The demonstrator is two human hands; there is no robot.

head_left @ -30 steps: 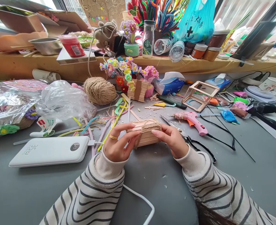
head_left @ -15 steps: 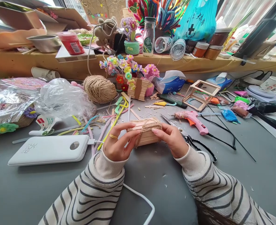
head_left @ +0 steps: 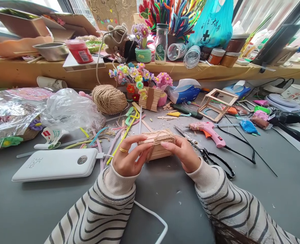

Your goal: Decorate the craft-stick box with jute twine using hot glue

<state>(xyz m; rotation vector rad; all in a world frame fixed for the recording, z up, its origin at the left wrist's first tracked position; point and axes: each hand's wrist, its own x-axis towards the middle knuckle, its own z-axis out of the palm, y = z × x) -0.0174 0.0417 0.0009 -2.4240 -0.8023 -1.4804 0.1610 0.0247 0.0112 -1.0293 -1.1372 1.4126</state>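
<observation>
Between my hands is a small box of wooden craft sticks point(head_left: 160, 155), held just above the grey table, with jute twine point(head_left: 162, 137) laid around its upper part. My left hand point(head_left: 129, 156) pinches the left end, thumb and fingers pressed at the twine and stick edge. On the right end, my right hand point(head_left: 187, 151) grips with its thumb on the twine along the near top edge; its other fingers are partly hidden behind the box. Scissors point(head_left: 208, 154) lie just beyond my right hand, close to a pink glue gun point(head_left: 209, 132).
A white power bank point(head_left: 55, 163) with a cable lies left of my hands. Behind are a twine ball point(head_left: 109, 99), pipe-cleaner flowers point(head_left: 139, 76), a stick frame point(head_left: 217, 105) and loose sticks. A shelf point(head_left: 203, 70) with jars and bottles runs along the back.
My right hand has shifted slightly left, its thumb sliding a little along the twine on the box. My left hand keeps the same pinch. The view has tilted slightly.
</observation>
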